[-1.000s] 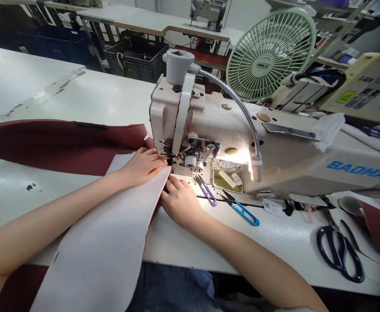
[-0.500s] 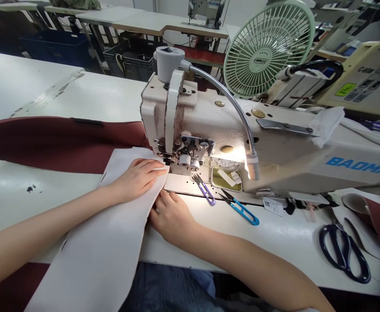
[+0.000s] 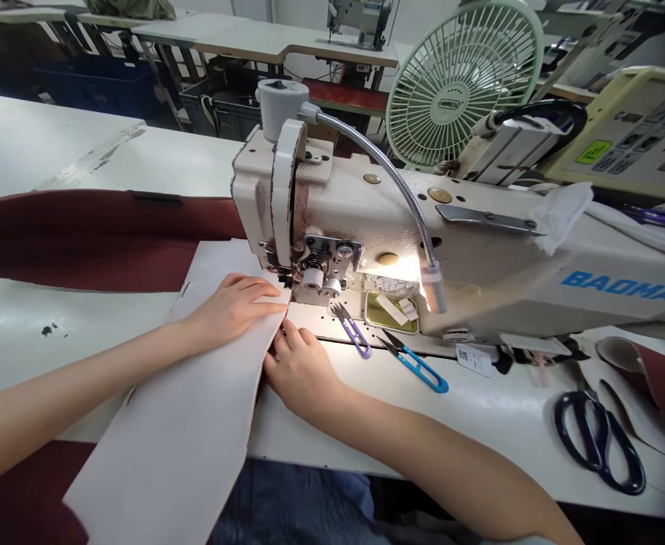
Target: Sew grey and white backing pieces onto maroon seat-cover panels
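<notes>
A long white panel (image 3: 179,424) lies over dark red material (image 3: 94,242), its right edge running to the needle area of the sewing machine (image 3: 360,197). On top of it my left hand (image 3: 230,312) rests flat, fingers stretched toward the machine head. My right hand (image 3: 304,371) is closed at the panel's right edge, just in front of the needle area; its fingertips are partly hidden under the edge. Purple thread snips (image 3: 354,331) and blue thread snips (image 3: 416,363) lie to the right of that hand.
Black-handled scissors (image 3: 598,443) lie at the table's right. A small tray (image 3: 373,312) with white strips sits under the machine arm, near the lit lamp (image 3: 433,291). Behind stand a green fan (image 3: 463,91) and a control box (image 3: 633,136).
The white panel has moved forward past the machine head, and its near corner now shows at lower left. Both hands stay close to the needle area. The view has shifted slightly.
</notes>
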{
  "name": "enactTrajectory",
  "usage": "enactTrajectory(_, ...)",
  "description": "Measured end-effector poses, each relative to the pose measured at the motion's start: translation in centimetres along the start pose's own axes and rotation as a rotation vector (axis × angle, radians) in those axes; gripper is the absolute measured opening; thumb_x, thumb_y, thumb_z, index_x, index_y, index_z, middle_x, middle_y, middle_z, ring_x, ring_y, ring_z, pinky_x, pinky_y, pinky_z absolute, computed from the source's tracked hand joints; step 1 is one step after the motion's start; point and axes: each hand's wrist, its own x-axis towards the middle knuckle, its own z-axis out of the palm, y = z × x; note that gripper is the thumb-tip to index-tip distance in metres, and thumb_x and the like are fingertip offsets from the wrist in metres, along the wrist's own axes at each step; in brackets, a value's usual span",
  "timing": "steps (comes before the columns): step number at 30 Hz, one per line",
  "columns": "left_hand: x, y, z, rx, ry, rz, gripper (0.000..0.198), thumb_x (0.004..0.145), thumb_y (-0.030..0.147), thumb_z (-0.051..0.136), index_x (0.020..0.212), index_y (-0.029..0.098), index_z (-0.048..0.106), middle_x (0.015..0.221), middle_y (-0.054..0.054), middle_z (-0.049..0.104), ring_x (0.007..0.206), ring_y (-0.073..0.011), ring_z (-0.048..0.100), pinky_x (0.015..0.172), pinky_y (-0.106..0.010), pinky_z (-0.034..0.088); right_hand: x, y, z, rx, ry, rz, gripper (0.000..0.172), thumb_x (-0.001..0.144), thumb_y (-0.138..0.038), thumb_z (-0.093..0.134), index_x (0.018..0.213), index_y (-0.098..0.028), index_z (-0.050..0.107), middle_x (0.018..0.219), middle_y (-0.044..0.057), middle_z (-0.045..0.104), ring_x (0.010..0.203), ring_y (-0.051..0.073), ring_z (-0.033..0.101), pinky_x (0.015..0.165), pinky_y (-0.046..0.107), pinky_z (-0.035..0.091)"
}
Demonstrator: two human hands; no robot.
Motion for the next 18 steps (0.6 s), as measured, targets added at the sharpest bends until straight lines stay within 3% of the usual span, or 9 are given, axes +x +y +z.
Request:
enactTrajectory(3, -1.1, 1.1, -0.8, -0.015, -0.126, -0.064, 0.042, 0.1, 0.03, 0.037, 0.14, 0.035, 0.049, 0.149, -0.002, 0.048, 0.137, -0.0256, 0.039, 0.108, -0.047, 0.028, -0.6, -1.5, -0.5, 0.015, -0.001, -0.015, 0.021, 0.09, -0.019, 0.055, 0.103, -0.008, 0.067, 0.112, 0.023, 0.065, 0.112, 0.037, 0.054, 0.071, 0.039, 0.043)
enactTrajectory(6, -2.4, 2.2, -0.9, -0.002, -0.175, -0.103, 0.055, 0.098, 0.043, 0.044, 0.151, 0.033, 0.035, 0.158, -0.003, 0.034, 0.145, -0.03, 0.027, 0.115, -0.051, 0.021, -1.5, -3.9, -1.1, 0.073, 0.02, -0.1, 0.015, 0.088, -0.017, 0.055, 0.096, -0.011, 0.068, 0.098, 0.018, 0.069, 0.098, 0.035, 0.059, 0.064, 0.037, 0.04)
enactTrajectory(8, -3.2, 2.8, -0.5, -0.001, -0.127, -0.128, 0.051, 0.098, 0.04, 0.046, 0.148, 0.033, 0.039, 0.156, -0.003, 0.038, 0.145, -0.0293, 0.03, 0.114, -0.05, 0.025, -2.1, -5.2, -1.4, 0.088, 0.056, -0.143, 0.014, 0.088, -0.016, 0.054, 0.09, -0.012, 0.067, 0.09, 0.017, 0.069, 0.092, 0.033, 0.059, 0.062, 0.037, 0.038)
enactTrajectory(12, -4.1, 3.2, 0.4, -0.081, 0.042, -0.06, 0.038, 0.098, 0.016, 0.042, 0.125, 0.032, 0.063, 0.136, -0.001, 0.061, 0.133, -0.0224, 0.047, 0.104, -0.041, 0.04, -2.4, -5.4, -1.6, 0.095, 0.048, -0.162, 0.015, 0.088, -0.01, 0.05, 0.084, -0.012, 0.065, 0.08, 0.015, 0.067, 0.079, 0.028, 0.058, 0.056, 0.034, 0.034)
enactTrajectory(18, -3.2, 2.2, 0.4, -0.083, 0.128, 0.054, 0.037, 0.095, 0.01, 0.043, 0.116, 0.027, 0.068, 0.128, -0.001, 0.067, 0.127, -0.0212, 0.054, 0.097, -0.038, 0.045, -1.6, -3.9, -1.2, 0.104, -0.01, -0.12, 0.013, 0.087, -0.01, 0.053, 0.079, -0.015, 0.062, 0.079, 0.013, 0.064, 0.079, 0.026, 0.055, 0.052, 0.031, 0.031)
